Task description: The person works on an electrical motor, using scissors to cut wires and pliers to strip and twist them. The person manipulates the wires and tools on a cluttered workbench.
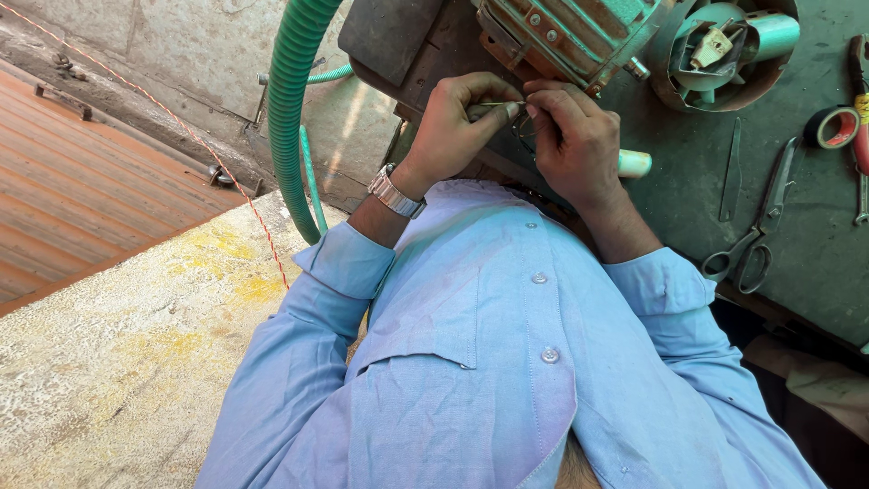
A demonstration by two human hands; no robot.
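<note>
Dark green workbench (797, 235); left hand (453, 127) and right hand (575, 136), fingers curled, pinching thin wire (493, 105) together.

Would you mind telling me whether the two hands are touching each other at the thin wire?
Touching. The head view shows the left hand and right hand meeting fingertip to fingertip around the thin wire, with no gap visible.

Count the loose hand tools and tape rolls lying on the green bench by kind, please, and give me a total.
Scissors: 1
Tape roll, black: 1
Thin flat metal strip: 1
Red-handled tool, partly cut off at the edge: 1
Total: 4
Both hands, left hand and right hand, pinch thin wire at the motor; not counted.
</note>
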